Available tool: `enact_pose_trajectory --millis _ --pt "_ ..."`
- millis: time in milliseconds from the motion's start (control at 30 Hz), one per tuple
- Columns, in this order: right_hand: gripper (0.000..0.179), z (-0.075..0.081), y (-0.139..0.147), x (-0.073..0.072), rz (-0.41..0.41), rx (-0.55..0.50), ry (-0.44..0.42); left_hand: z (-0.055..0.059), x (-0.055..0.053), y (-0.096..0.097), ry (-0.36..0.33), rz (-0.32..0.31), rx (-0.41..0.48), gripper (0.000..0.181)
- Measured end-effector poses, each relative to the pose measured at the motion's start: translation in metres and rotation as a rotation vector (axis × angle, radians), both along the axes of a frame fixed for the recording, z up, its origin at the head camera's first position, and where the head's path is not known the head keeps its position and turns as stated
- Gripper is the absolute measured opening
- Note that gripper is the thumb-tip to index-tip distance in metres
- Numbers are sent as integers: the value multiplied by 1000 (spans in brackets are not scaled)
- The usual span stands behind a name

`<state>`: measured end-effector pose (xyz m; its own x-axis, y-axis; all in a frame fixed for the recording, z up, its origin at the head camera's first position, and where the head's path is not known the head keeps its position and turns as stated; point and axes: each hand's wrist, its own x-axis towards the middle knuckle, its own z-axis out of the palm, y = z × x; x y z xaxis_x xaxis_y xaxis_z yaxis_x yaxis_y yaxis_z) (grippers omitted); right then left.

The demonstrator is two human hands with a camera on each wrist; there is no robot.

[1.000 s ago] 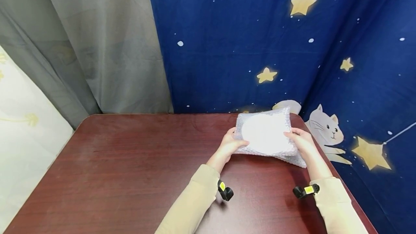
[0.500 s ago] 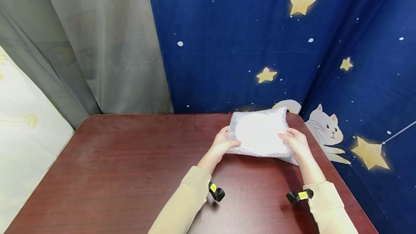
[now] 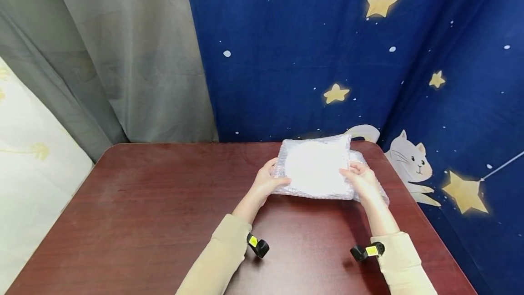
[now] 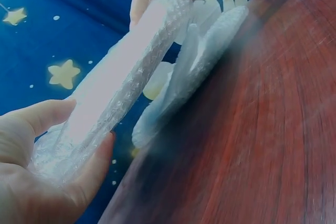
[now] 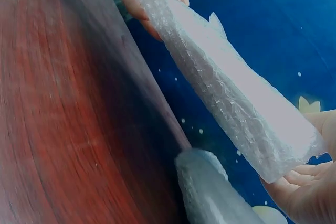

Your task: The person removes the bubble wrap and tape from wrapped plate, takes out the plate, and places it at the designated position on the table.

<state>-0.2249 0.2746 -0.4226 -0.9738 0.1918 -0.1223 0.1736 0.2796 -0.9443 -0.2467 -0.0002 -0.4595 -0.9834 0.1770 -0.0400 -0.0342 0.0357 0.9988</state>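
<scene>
A person's two bare hands hold a puffy packet of clear bubble wrap above the far right part of a dark reddish-brown, wood-grained surface. The left hand grips the packet's left edge, its thumb lying over the upper face and its fingers underneath. The right hand grips the opposite edge, its thumb near the front right corner. Glare turns most of the packet's upper face plain white, so what is wrapped inside cannot be made out. A second bubble-wrap packet lies below and to the right, near the surface's right edge and partly hidden by the raised one; the wrist views show a gap between the two. Both forearms reach in from the bottom of the head view in cream sleeves, each cuff bearing a small black wrist camera with a yellow label. Behind the surface hang a grey curtain at left and a deep blue curtain at right, printed with yellow stars, white dots and a white cat. A white cloth with pale yellow plant shapes fills the far left.
</scene>
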Motion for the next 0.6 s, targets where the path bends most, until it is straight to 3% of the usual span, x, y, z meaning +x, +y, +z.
enact_pose_trajectory --millis 333,600 --pt "57 -1 -27 3 -5 -33 23 5 11 -29 14 33 28 79" --pt "54 -5 -47 7 33 -96 47 4 18 -52 -11 54 -23 83"
